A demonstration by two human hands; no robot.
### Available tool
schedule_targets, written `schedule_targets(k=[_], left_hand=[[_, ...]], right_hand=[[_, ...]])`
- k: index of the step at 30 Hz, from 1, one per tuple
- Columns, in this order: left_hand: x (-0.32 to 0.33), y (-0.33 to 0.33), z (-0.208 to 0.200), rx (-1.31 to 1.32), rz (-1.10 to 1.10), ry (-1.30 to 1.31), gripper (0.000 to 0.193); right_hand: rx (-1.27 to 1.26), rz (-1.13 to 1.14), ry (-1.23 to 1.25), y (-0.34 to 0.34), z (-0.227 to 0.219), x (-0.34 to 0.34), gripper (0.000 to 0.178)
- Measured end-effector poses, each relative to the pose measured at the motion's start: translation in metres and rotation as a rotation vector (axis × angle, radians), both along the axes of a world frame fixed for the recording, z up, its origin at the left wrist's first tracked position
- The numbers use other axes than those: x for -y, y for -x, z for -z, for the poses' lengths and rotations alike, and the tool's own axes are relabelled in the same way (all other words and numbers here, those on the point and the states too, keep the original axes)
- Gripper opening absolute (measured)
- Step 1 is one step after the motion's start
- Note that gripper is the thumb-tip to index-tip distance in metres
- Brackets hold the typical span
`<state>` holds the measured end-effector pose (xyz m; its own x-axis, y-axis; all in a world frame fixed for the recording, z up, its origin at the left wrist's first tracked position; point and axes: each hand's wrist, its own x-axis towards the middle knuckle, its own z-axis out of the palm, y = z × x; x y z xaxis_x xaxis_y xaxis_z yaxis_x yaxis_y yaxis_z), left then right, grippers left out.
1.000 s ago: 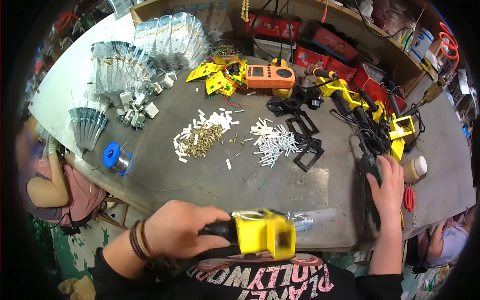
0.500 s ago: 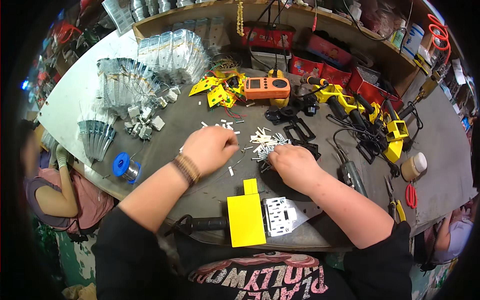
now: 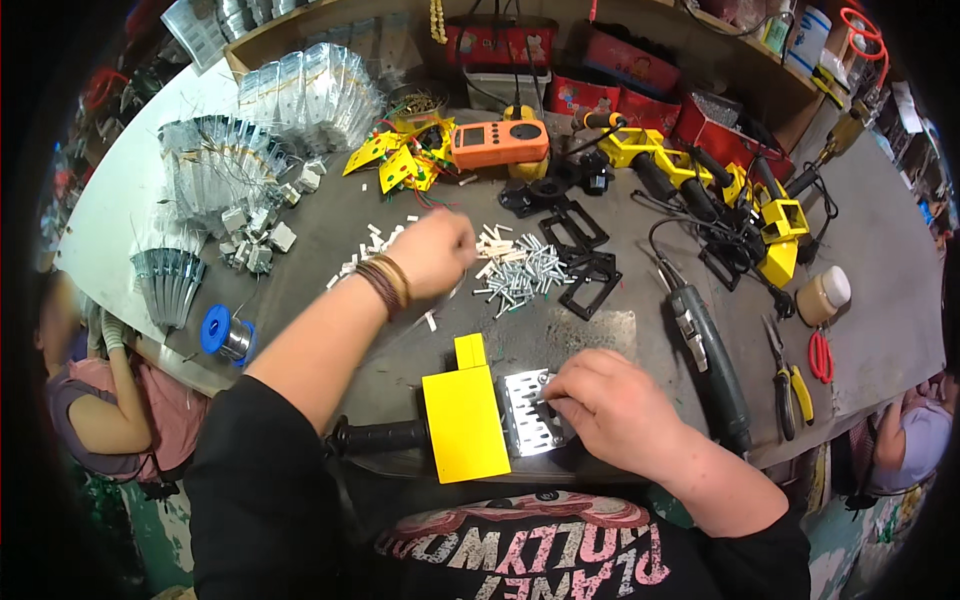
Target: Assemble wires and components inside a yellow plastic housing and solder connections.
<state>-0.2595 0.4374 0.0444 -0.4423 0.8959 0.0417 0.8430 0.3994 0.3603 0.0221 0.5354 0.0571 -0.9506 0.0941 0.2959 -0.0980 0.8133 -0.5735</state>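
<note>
At the right edge of a perforated silver metal plate (image 3: 527,412) is my right hand (image 3: 615,412), thumb and forefinger pinched together; whatever is between them is too small to make out. The plate adjoins a yellow box-shaped housing (image 3: 466,425) with a black handle (image 3: 385,437) on its left. Farther back, my left hand (image 3: 432,252) hovers with curled fingers, partly blurred, between scattered small white sleeves (image 3: 375,240) and a heap of silver screws (image 3: 522,275). I cannot see what it holds, if anything.
A blue solder spool (image 3: 228,335) stands at left, near bundles of clear-wrapped parts (image 3: 310,95). An orange meter (image 3: 497,143) lies at the back. To the right are black frames (image 3: 590,285), a corded tool (image 3: 708,360), pliers (image 3: 790,385) and a jar (image 3: 823,296).
My right hand has come from the screw heap down to the metal plate. The left hand has moved slightly up in the picture. The whole view has shifted a little.
</note>
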Motion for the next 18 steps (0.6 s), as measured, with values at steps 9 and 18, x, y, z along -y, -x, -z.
schedule_targets(k=[9, 18], left_hand=[[0.04, -0.023, -0.046, 0.582, -0.122, -0.342, 0.005], [0.019, 0.014, -0.014, 0.265, -0.16, -0.496, 0.014]], right_hand=[[-0.175, 0.149, -0.213, 0.017, 0.027, 0.017, 0.014], [-0.308, 0.07, -0.178, 0.025, 0.031, 0.026, 0.017]])
